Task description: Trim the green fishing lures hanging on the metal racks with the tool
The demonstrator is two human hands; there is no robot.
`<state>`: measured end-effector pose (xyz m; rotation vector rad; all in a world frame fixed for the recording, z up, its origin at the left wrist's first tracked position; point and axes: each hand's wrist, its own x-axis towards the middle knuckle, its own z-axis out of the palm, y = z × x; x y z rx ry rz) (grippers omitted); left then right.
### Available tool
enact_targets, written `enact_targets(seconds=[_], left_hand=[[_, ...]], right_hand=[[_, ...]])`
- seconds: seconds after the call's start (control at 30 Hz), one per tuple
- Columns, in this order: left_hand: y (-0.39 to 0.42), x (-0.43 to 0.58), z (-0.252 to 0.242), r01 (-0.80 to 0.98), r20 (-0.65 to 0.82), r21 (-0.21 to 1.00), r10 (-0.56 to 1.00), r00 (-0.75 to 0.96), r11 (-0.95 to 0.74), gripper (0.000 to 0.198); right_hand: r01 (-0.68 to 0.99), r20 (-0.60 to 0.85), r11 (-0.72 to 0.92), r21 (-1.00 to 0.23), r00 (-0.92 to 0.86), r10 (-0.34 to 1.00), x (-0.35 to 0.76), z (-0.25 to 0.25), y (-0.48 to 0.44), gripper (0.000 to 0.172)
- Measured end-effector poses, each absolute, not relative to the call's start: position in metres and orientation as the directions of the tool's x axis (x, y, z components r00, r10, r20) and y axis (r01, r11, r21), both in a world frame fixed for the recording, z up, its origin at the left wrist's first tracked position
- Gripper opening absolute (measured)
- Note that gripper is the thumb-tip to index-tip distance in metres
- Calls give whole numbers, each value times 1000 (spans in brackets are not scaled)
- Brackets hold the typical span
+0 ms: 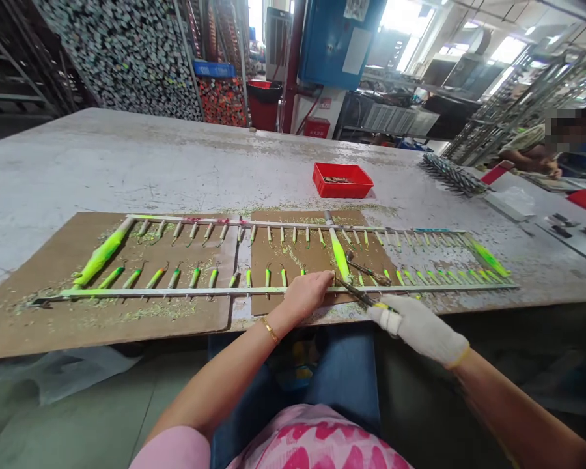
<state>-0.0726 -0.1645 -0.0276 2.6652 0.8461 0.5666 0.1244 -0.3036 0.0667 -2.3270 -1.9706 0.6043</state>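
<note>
A long ladder-like metal rack (176, 292) lies across the near side of the table, its cross-pieces (339, 254) coated in bright yellow-green. Along both bars sit rows of small pale and yellow-green lure-like pieces (194, 277), several with thin hooks or wires. My bare left hand (308, 290) is closed over the near bar right of its middle; what its fingertips pinch, if anything, is hidden. In a white glove, my right hand (415, 322) grips dark pliers (359, 294) with a yellow handle. Their tip reaches close to my left fingertips. A second dark, slender length (368, 268) lies just beyond.
Brown cardboard sheets (24, 280) lie under the rack, with yellow-green flakes scattered about. Behind it stands a red bin (344, 189) holding small pieces. A bundle of grey strips (452, 174) lies back right. Another person (532, 153) sits at the far right.
</note>
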Motion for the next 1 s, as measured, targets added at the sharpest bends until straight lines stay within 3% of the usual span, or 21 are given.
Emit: enact_targets(seconds=[0.07,0.2,0.27,0.33,0.43,0.47,0.5,0.6,0.67,0.83,1.0], left_hand=[[-164,-72,-26,468,276,347,566,777,-813,15],[-163,-72,-24,455,281,319,542,792,-831,16],[-162,-73,-25,458,303,333,553,776,-824,17],[-162,-74,-27,464,321,351,570,756,-813,17],[-162,-72,-29,445,348,346,554,756,-826,17],[-161,-71,-29,436,357,337,541,761,-835,18],[-161,-70,-29,427,362,326,529,768,-844,18],[-159,-69,-30,420,364,310,515,776,-853,19],[-159,-70,-29,420,373,325,523,766,-847,21],[-159,-72,-29,446,387,374,574,721,-813,28],[-160,-72,-26,429,395,373,559,729,-823,28]], right_hand=[[963,-219,-195,-188,152,964,127,63,-305,42],[954,-17,-202,221,211,977,121,54,-291,34],[952,-2,-173,254,179,984,118,54,-289,34],[984,-55,-139,113,146,988,122,57,-296,36],[972,-175,-101,-211,64,982,132,59,-312,40],[960,-189,-117,-256,68,980,135,57,-315,40],[958,-178,-150,-245,108,978,137,54,-316,39],[957,-44,-284,-60,281,959,138,46,-309,36],[937,35,-348,-46,349,936,139,46,-306,40],[885,90,-245,-396,303,949,151,63,-324,48],[774,-100,-247,-583,234,967,150,55,-338,49]])
